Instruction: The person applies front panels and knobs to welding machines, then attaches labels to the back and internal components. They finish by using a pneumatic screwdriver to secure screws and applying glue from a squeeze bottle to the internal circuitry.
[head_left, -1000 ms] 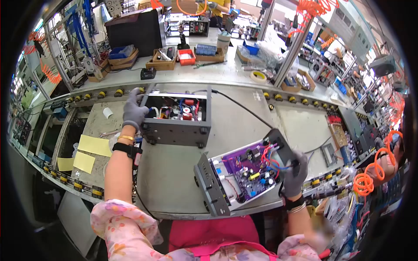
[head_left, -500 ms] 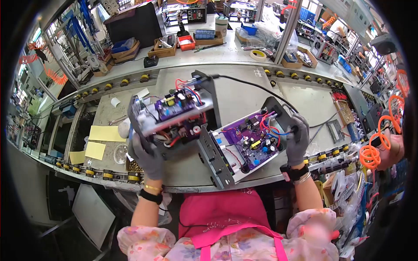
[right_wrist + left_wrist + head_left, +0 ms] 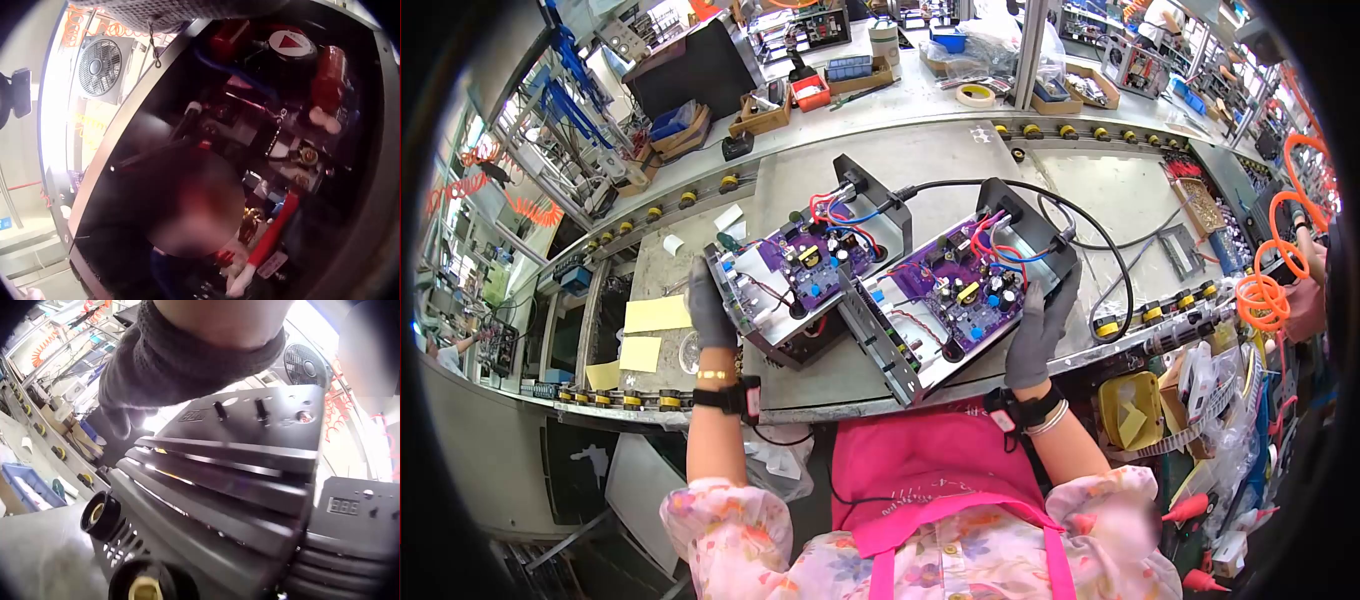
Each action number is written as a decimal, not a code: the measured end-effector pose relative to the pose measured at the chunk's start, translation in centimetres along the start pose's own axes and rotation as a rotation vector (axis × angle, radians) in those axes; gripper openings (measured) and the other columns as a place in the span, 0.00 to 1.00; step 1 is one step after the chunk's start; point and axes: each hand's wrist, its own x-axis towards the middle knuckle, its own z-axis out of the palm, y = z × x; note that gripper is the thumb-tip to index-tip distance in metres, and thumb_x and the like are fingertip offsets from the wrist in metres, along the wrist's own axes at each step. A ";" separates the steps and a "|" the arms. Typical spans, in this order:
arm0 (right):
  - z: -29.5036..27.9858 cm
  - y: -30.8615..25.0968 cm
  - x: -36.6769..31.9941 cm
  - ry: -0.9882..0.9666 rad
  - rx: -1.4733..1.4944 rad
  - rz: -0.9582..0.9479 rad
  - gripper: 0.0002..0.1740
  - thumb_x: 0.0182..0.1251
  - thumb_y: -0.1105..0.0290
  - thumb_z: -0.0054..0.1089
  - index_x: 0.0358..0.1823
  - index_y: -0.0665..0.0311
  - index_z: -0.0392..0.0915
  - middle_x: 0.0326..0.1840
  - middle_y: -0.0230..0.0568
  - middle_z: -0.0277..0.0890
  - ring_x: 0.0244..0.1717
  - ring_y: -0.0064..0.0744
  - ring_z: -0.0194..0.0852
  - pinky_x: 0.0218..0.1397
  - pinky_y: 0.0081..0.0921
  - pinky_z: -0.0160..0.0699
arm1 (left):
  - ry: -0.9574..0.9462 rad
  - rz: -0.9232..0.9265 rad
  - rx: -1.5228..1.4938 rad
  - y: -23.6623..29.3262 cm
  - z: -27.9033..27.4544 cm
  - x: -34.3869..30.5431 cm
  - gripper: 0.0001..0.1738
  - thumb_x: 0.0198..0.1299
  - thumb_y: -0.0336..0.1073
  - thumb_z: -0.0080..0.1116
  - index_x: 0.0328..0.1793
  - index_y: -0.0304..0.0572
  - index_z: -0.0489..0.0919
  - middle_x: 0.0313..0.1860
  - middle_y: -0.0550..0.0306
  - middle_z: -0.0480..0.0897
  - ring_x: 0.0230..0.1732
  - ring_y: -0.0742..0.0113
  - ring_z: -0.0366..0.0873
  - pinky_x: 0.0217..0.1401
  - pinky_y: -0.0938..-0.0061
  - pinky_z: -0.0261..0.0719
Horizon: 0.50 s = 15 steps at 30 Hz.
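Note:
Two dark metal units lie side by side at a slant, the left unit and the right unit, each with a purple circuit board and coloured wires facing up. My gloved left hand lies along the left unit's front panel; in the left wrist view the hand is over the ribbed casing, fingers extended. With fingers stretched out, my gloved right hand touches the right unit's side. In the right wrist view, the glove edge shows above an open casing holding red and white parts; its fingers are hidden.
A black cable loops from the left unit over the right one. Rollers line the bench. Yellow papers lie at left, and a yellow tray sits below the bench at right. Boxes and tape stand on the back shelf.
The left unit has turned so its board faces up, and it now lies close against the right unit. My left hand has shifted from its far end to its near left side. My right hand's fingers have straightened.

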 end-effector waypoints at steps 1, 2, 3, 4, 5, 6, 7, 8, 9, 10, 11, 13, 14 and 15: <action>-0.3 0.0 -0.4 0.001 -0.031 0.017 0.35 0.74 0.65 0.45 0.77 0.68 0.44 0.77 0.51 0.50 0.76 0.40 0.47 0.76 0.34 0.45 | -0.032 -0.115 -0.043 -0.5 0.2 0.7 0.23 0.69 0.56 0.47 0.50 0.47 0.80 0.39 0.59 0.82 0.36 0.71 0.79 0.40 0.75 0.79; -0.5 0.1 -0.6 -0.020 -0.021 0.051 0.35 0.75 0.65 0.42 0.77 0.68 0.42 0.78 0.52 0.47 0.77 0.41 0.45 0.77 0.34 0.43 | -0.102 -0.247 -0.249 -1.1 -0.1 0.5 0.24 0.67 0.59 0.49 0.47 0.48 0.82 0.34 0.61 0.83 0.31 0.72 0.79 0.34 0.76 0.80; -0.5 0.4 -0.6 -0.008 -0.018 0.040 0.34 0.75 0.64 0.42 0.77 0.69 0.44 0.77 0.52 0.48 0.77 0.41 0.46 0.77 0.34 0.44 | 0.041 -0.251 -0.388 -0.9 1.7 0.4 0.26 0.66 0.61 0.50 0.47 0.46 0.82 0.35 0.62 0.83 0.30 0.70 0.80 0.32 0.76 0.80; -0.5 0.7 -0.6 0.004 -0.017 0.034 0.33 0.75 0.64 0.41 0.76 0.69 0.45 0.77 0.52 0.50 0.76 0.41 0.47 0.77 0.34 0.44 | 0.004 -0.250 -0.329 -0.6 1.7 0.2 0.26 0.65 0.61 0.50 0.48 0.46 0.82 0.34 0.62 0.82 0.29 0.70 0.79 0.32 0.76 0.80; -0.5 0.9 -0.6 0.014 -0.013 0.025 0.33 0.75 0.64 0.41 0.76 0.70 0.46 0.76 0.52 0.51 0.76 0.41 0.49 0.76 0.34 0.45 | -0.031 -0.247 -0.272 -0.5 1.5 0.1 0.26 0.65 0.61 0.50 0.48 0.46 0.82 0.33 0.63 0.82 0.28 0.70 0.79 0.31 0.75 0.79; -0.7 1.1 -0.4 0.018 0.007 0.032 0.32 0.75 0.64 0.41 0.75 0.71 0.48 0.75 0.52 0.53 0.75 0.40 0.50 0.76 0.34 0.46 | -0.034 -0.213 -0.247 -1.0 0.9 0.2 0.27 0.66 0.61 0.49 0.49 0.46 0.81 0.34 0.62 0.82 0.30 0.70 0.79 0.32 0.75 0.79; -1.2 1.2 0.0 0.018 0.025 0.039 0.31 0.75 0.63 0.41 0.74 0.71 0.50 0.74 0.52 0.54 0.74 0.40 0.51 0.76 0.34 0.47 | -0.033 -0.181 -0.222 -1.6 0.1 0.2 0.27 0.66 0.61 0.48 0.50 0.46 0.81 0.36 0.62 0.82 0.32 0.71 0.79 0.34 0.75 0.79; -1.4 1.1 0.2 0.018 0.045 0.047 0.31 0.75 0.63 0.41 0.73 0.72 0.51 0.73 0.52 0.56 0.74 0.40 0.52 0.76 0.34 0.47 | -0.032 -0.147 -0.196 -2.3 -0.8 0.1 0.28 0.66 0.61 0.47 0.50 0.46 0.81 0.37 0.61 0.82 0.34 0.71 0.79 0.35 0.76 0.80; -1.3 0.9 0.9 0.074 0.203 -0.015 0.31 0.74 0.63 0.44 0.71 0.75 0.54 0.70 0.52 0.60 0.70 0.40 0.58 0.74 0.33 0.52 | -0.030 -0.172 -0.205 -2.4 -1.0 -0.2 0.28 0.67 0.61 0.46 0.52 0.45 0.80 0.39 0.61 0.82 0.36 0.72 0.78 0.37 0.75 0.79; -1.9 1.0 2.2 0.071 0.141 -0.109 0.29 0.72 0.64 0.45 0.69 0.75 0.57 0.67 0.52 0.62 0.69 0.40 0.60 0.73 0.33 0.54 | -0.028 -0.197 -0.217 -2.1 -1.0 -0.6 0.29 0.68 0.60 0.44 0.53 0.44 0.79 0.41 0.61 0.81 0.38 0.73 0.78 0.39 0.75 0.79; -2.7 1.0 3.8 0.069 0.079 -0.201 0.28 0.71 0.65 0.46 0.67 0.75 0.60 0.65 0.53 0.64 0.67 0.40 0.62 0.71 0.33 0.56 | -0.028 -0.223 -0.228 -1.7 -1.1 -1.1 0.29 0.68 0.60 0.42 0.55 0.43 0.78 0.43 0.60 0.81 0.40 0.73 0.78 0.41 0.75 0.79; -3.3 -1.6 7.9 -0.084 -0.145 -0.350 0.23 0.68 0.66 0.51 0.61 0.72 0.70 0.57 0.50 0.72 0.59 0.36 0.70 0.64 0.31 0.65 | -0.059 0.041 0.034 2.7 1.8 -6.3 0.31 0.70 0.55 0.36 0.66 0.38 0.68 0.57 0.55 0.75 0.53 0.67 0.75 0.53 0.72 0.76; -3.4 -2.7 9.9 -0.208 -0.190 -0.370 0.22 0.68 0.66 0.53 0.59 0.72 0.71 0.55 0.49 0.74 0.57 0.36 0.72 0.62 0.30 0.68 | -0.072 0.101 0.066 4.3 3.1 -8.7 0.32 0.70 0.54 0.35 0.69 0.37 0.65 0.60 0.54 0.74 0.57 0.65 0.73 0.56 0.71 0.74; -3.3 -3.3 11.4 -0.337 -0.234 -0.389 0.21 0.67 0.66 0.54 0.58 0.71 0.73 0.53 0.48 0.75 0.55 0.35 0.74 0.59 0.30 0.70 | -0.082 0.161 0.097 4.7 3.7 -10.4 0.33 0.70 0.53 0.34 0.72 0.37 0.62 0.63 0.53 0.72 0.60 0.63 0.72 0.59 0.70 0.73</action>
